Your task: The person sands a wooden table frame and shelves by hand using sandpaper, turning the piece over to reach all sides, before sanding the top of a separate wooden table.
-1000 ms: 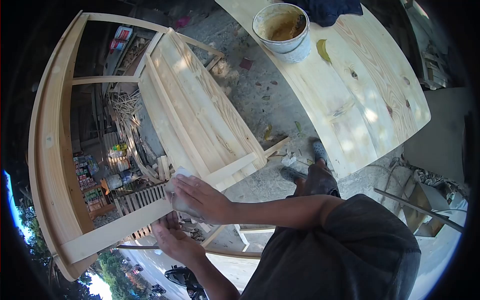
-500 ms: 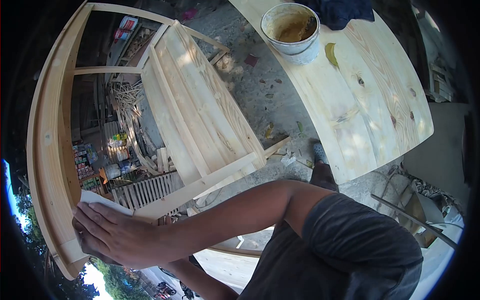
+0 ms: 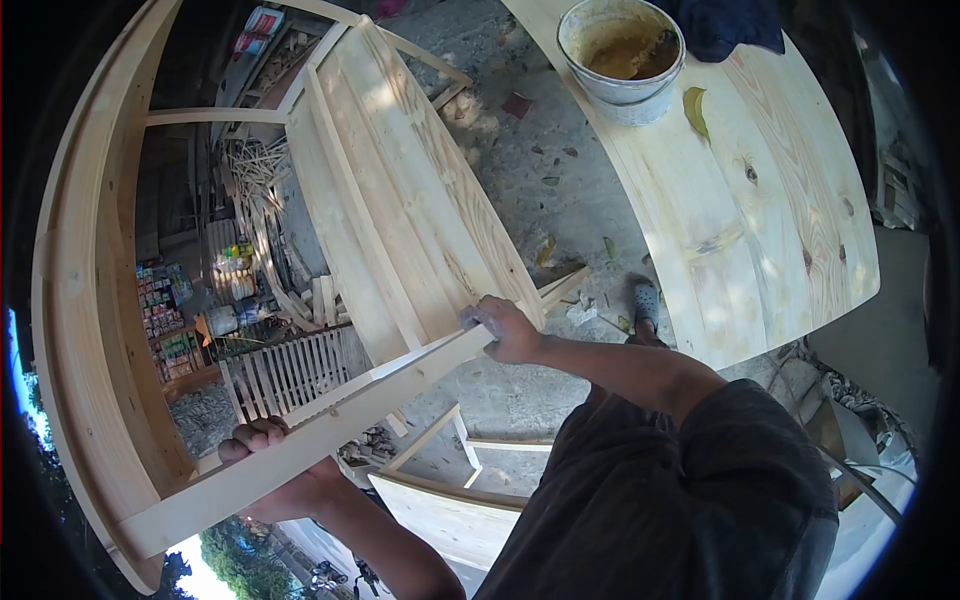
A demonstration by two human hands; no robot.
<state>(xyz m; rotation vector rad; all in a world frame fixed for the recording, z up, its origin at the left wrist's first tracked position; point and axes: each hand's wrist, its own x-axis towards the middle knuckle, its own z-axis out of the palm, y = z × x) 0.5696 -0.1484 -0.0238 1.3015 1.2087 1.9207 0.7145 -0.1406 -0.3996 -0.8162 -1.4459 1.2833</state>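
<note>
A wooden frame rail (image 3: 330, 430) runs slantwise across the lower left, joining a tall side board (image 3: 85, 400) to a planked wooden panel (image 3: 410, 200). My left hand (image 3: 275, 475) is wrapped around the rail near its left part, thumb and fingers on opposite sides. Closed over the rail's right end is my right hand (image 3: 508, 330), with a greyish sheet (image 3: 482, 318), apparently sandpaper, pressed under its fingers. Most of that sheet is hidden by the hand.
A planked tabletop (image 3: 720, 250) lies at the right, bearing a paint-stained bucket (image 3: 625, 85), dark cloth (image 3: 725, 25) and a yellow leaf (image 3: 695, 112). Scrap wood strips (image 3: 260, 175) and a slatted wooden piece (image 3: 295, 370) lie beyond the frame. My foot (image 3: 646, 300) stands on the concrete floor.
My right hand has moved from the rail's left end, by the side board, to its right end. My left hand, hidden before, now shows gripping the rail. The view has shifted slightly.
</note>
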